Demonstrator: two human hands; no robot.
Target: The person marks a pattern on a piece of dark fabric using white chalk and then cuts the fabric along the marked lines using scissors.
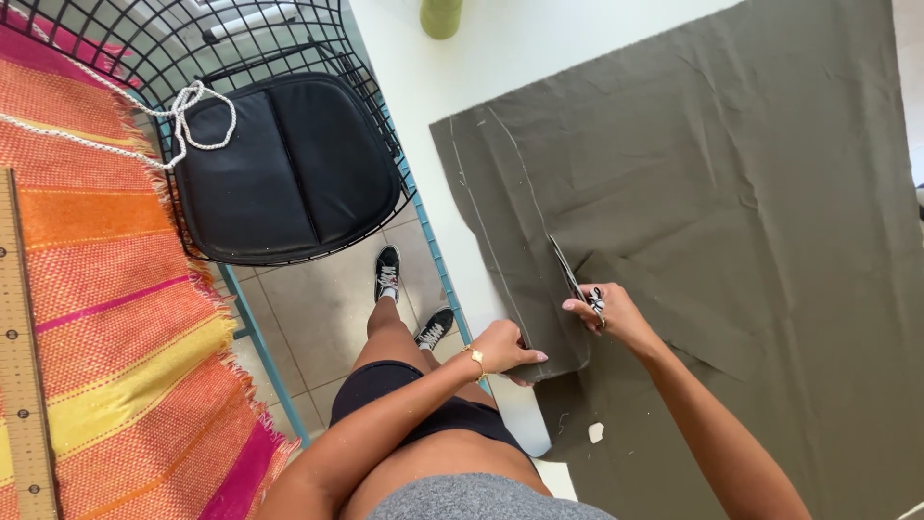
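White bench [452, 125] carries a large olive-grey fabric [731, 193] marked with pale chalk lines. Near its left edge, the right hand [611, 313] is closed around scissors [570, 274] whose blades lie on the cloth. Just left, the left hand [505, 349] pinches the cut strip's near end. Further left stands a black wire chair [279, 144].

The big grey cloth [731, 193] ahead is flat and open, but the green cup [441, 16] and black wire chair [279, 144] block the far-left side.
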